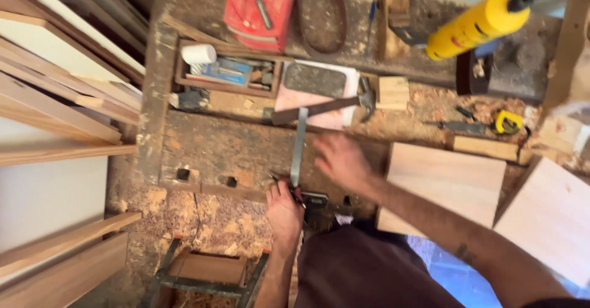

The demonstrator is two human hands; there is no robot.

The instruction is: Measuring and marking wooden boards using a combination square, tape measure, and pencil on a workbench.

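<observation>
My right hand (340,160) reaches in from the lower right. It lies on the worn wooden workbench (227,142) with its fingers spread, just right of the steel blade of a try square (298,148) and holding nothing. The blade lies flat and runs away from me, and its dark stock sits at the bench's near edge. My left hand (284,213) comes up from below at that stock, closed on a thin dark pencil (278,179) whose tip is close to the blade. The frame is blurred by motion.
Beyond the square lie a hammer (329,106) and a grey sharpening stone (314,79). A wooden tray of small items (227,73), a red box (258,4) and a yellow sealant gun (476,22) are farther back. Pale boards (445,185) lie right, a tape measure (508,122) behind them. Planks (55,93) lean left.
</observation>
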